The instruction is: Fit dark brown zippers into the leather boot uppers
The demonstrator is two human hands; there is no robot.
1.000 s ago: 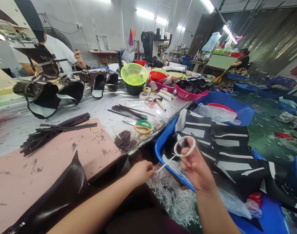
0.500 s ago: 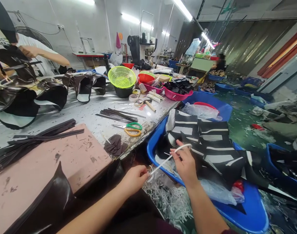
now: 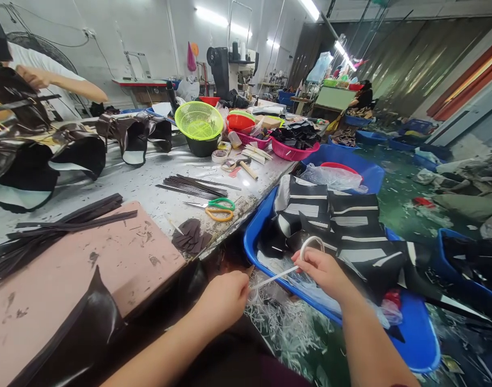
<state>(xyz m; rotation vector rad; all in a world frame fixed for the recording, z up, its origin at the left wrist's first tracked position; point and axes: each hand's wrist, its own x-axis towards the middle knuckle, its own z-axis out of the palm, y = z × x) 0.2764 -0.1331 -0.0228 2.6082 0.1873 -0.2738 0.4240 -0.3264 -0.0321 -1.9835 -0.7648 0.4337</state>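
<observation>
A thin roll of white tape is pinched between the thumb and fingers of my right hand, above the near side of a blue tub. From the roll, a narrow white strip runs taut down to my left hand, whose closed fingers grip its end. Dark leather pieces with pale strips lie heaped in the tub beyond my right hand. On my lap side, a shiny dark leather piece rests against the pink board.
Green-and-orange scissors, dark strips and a hammer lie on the worktable. White scraps cover the floor below my hands. Baskets stand farther back. At the left, a co-worker's arm reaches over dark bags.
My right hand has moved right and slightly down with the roll, and the strip between my hands is longer. My left hand has turned into a tighter fist.
</observation>
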